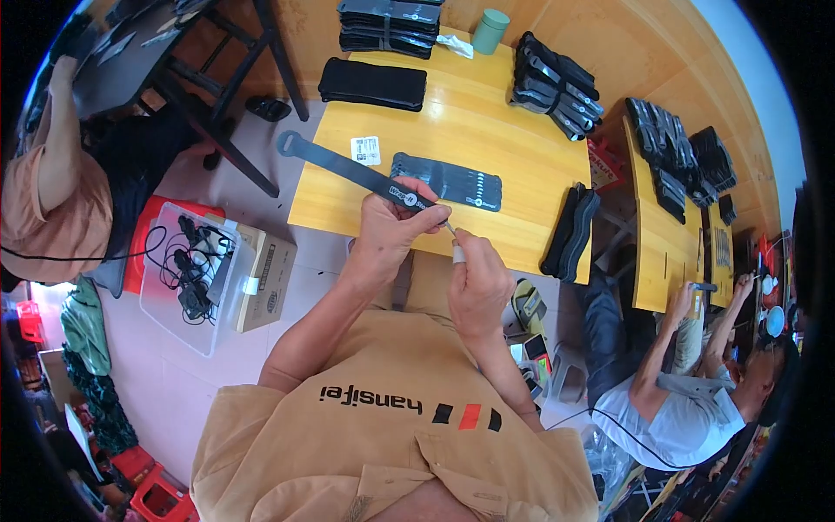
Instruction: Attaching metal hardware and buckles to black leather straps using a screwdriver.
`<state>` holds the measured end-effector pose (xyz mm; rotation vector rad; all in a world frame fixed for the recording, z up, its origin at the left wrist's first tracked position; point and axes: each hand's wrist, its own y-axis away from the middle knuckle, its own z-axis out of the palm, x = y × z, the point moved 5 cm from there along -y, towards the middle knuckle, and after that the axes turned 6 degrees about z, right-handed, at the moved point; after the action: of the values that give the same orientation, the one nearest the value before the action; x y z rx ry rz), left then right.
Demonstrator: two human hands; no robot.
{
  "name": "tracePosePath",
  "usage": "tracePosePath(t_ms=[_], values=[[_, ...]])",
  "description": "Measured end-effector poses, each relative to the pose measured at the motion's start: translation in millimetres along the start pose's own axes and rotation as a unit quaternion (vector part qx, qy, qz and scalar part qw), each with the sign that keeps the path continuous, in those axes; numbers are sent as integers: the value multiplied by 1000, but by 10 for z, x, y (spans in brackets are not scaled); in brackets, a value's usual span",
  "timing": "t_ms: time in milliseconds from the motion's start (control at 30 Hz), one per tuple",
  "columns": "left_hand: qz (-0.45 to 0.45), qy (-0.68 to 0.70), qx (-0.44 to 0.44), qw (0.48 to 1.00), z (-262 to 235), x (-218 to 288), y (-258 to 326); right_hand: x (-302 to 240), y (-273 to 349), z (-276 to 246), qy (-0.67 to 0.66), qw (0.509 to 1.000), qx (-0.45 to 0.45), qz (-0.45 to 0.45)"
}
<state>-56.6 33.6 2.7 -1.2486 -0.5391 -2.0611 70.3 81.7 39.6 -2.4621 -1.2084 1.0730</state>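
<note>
A dark grey fabric strap with printing and a loop at its far end stretches out to the upper left over the table's edge. My left hand is closed on its near end, thumb on top. Close beside it, my right hand pinches a thin silvery piece that points at the strap's end; its kind is too small to tell. A white band wraps one right finger. Just beyond my hands, a flat bundle of dark straps lies on the yellow table.
A white label, black strap stacks, a tied bundle, another bundle and a green canister are on the table. A clear bin of cables stands at left. People sit left and right.
</note>
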Motion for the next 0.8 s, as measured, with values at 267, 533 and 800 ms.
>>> tracePosePath(t_ms=[267,533,800], values=[[-22,-16,0,1000,-77,-147,-35,56,7,67,-7,1000,-21,-19],[-27,-7,-39,999,-139,-239,-82,457,153,512,-628,585,-312,408],[-21,-74,-7,997,-155,-221,-72,420,65,386,-296,926,-151,181]])
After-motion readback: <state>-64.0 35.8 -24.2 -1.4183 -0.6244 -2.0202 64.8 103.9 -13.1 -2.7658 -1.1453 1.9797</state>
